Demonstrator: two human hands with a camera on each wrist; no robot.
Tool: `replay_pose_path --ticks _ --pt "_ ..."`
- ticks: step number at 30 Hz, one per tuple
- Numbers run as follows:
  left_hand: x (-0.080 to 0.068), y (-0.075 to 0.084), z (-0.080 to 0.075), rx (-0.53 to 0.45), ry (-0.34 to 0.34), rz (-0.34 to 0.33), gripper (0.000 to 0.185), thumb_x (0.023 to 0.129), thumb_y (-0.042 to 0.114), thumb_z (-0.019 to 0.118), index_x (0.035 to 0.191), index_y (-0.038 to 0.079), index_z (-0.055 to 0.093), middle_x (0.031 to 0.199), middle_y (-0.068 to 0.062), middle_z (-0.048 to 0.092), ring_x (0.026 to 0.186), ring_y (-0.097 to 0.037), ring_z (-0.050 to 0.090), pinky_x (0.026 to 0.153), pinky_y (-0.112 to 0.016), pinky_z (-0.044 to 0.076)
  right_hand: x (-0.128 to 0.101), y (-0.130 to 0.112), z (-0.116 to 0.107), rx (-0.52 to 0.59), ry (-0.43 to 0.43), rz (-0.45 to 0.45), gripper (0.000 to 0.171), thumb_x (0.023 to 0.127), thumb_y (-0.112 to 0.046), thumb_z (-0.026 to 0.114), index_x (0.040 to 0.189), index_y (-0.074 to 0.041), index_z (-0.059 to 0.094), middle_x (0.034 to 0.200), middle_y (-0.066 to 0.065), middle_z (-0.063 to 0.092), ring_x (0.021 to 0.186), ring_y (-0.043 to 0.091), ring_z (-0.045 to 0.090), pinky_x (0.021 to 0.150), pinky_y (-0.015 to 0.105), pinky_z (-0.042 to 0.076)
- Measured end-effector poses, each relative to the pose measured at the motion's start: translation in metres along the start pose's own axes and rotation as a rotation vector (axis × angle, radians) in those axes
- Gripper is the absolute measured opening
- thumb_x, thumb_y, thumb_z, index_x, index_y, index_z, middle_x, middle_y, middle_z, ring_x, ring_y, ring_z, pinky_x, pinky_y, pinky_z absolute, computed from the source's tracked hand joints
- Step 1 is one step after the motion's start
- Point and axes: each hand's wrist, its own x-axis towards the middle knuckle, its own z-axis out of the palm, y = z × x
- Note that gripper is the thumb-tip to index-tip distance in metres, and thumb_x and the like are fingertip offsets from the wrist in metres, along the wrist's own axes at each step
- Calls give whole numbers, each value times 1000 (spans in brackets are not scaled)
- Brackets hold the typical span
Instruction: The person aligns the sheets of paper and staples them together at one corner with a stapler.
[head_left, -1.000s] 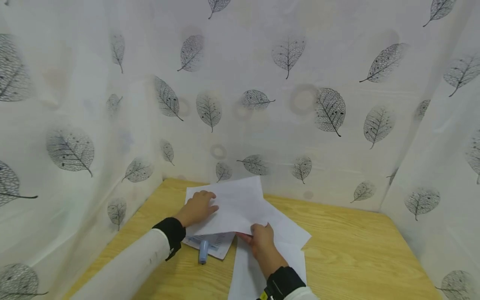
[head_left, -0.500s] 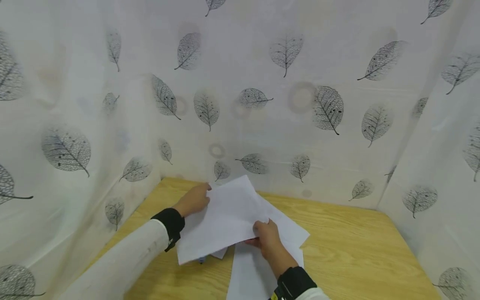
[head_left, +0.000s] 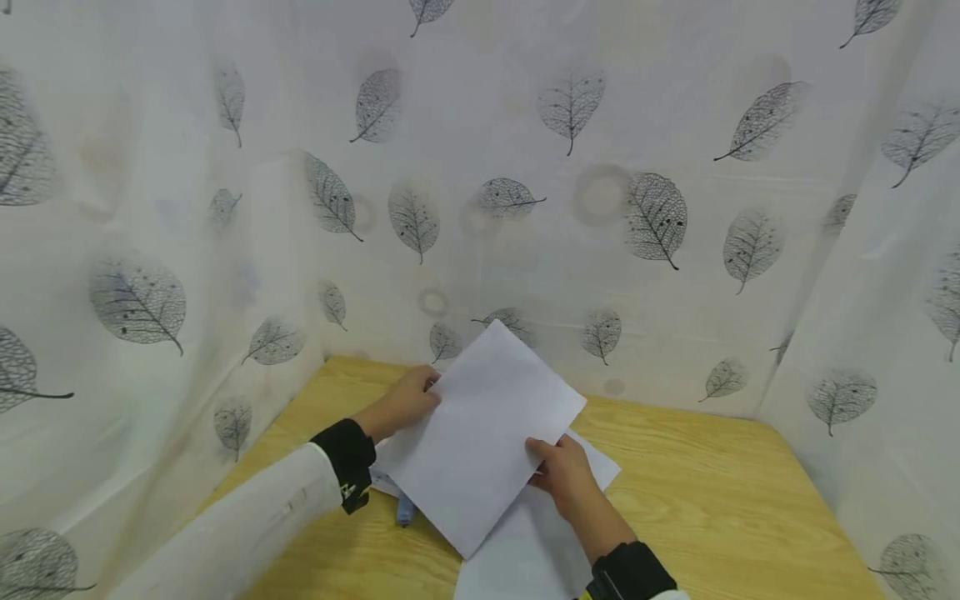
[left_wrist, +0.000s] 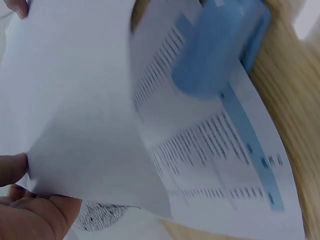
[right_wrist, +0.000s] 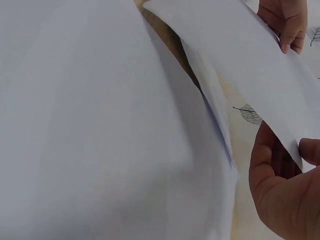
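Observation:
A blank white sheet of paper is held slanted above the table between both hands. My left hand pinches its left edge, thumb on top and fingers beneath, as the left wrist view shows. My right hand pinches the opposite edge the same way. Under the raised sheet more white paper lies on the table. A printed sheet with blue bands and rows of text lies below on the left, mostly covered in the head view. On it rests a blue object with a rounded body, partly out of frame.
The wood-grain table extends to the right and front. A white curtain printed with dark skeleton leaves encloses the back and both sides.
The top sheet has been lifted and turned, its lower corner now pointing toward me. My left hand has gone from lying on the paper to pinching its edge; my right hand shifted right.

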Motion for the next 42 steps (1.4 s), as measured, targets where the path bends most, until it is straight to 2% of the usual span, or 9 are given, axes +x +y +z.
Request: replay_pose_path --ticks 5,11,16,20,25,29,33,40,42 --pt "-18 20 12 -145 -41 -70 31 96 7 61 126 -3 57 119 -18 63 106 -30 62 88 -48 55 -9 -20 -24 -71 79 -38 43 101 -15 63 138 5 53 129 23 64 102 25 70 82 39 60" --pt "-46 43 27 -310 -175 -77 36 94 4 67 126 -4 54 105 -17 65 89 -25 67 65 -38 59 -27 -48 -55 -331 151 -100 45 101 -22 65 135 6 54 126 23 64 100 23 68 76 34 58" --pt "-69 57 37 -383 -248 -81 44 90 3 71 129 -3 50 104 -16 63 85 -24 68 63 -38 61 -47 -54 -74 -485 139 -132 47 99 -22 68 134 6 55 123 24 66 99 25 69 75 38 60" --pt "-90 60 44 -425 -293 -93 49 88 1 72 130 -1 48 102 -15 63 81 -24 69 60 -41 61 -64 -51 -80 -535 120 -119 46 96 -18 70 132 8 56 113 19 70 89 22 70 70 39 60" --pt "-117 49 57 -495 -330 -126 49 83 -6 72 126 -3 49 96 -15 64 76 -23 69 57 -42 60 -79 -36 -80 -584 112 -76 42 92 -15 74 125 7 60 99 10 71 80 20 67 62 38 57" --pt "-134 36 72 -486 -331 -163 46 80 -8 74 119 -2 51 92 -13 64 76 -23 69 57 -41 60 -85 -18 -80 -624 103 -45 43 88 -13 78 123 7 61 94 7 70 78 20 68 59 39 59" --pt "-143 26 85 -399 -319 -172 41 79 -6 77 112 1 54 87 -10 64 75 -22 67 57 -38 59 -87 -2 -82 -702 80 -49 47 84 -11 82 122 8 62 93 6 71 79 20 69 61 39 60" --pt "-152 20 95 -303 -337 -185 38 77 -3 81 104 5 57 82 -8 59 68 -20 58 55 -29 46 -90 16 -81 -890 75 -129 27 79 -11 85 90 -3 61 76 2 58 73 17 55 63 32 49" --pt "-154 19 97 -300 -355 -206 38 77 -3 81 105 5 56 82 -8 58 69 -20 57 56 -29 45 -90 19 -80 -897 79 -122 29 79 -10 85 93 0 62 81 4 61 79 19 57 69 36 51"
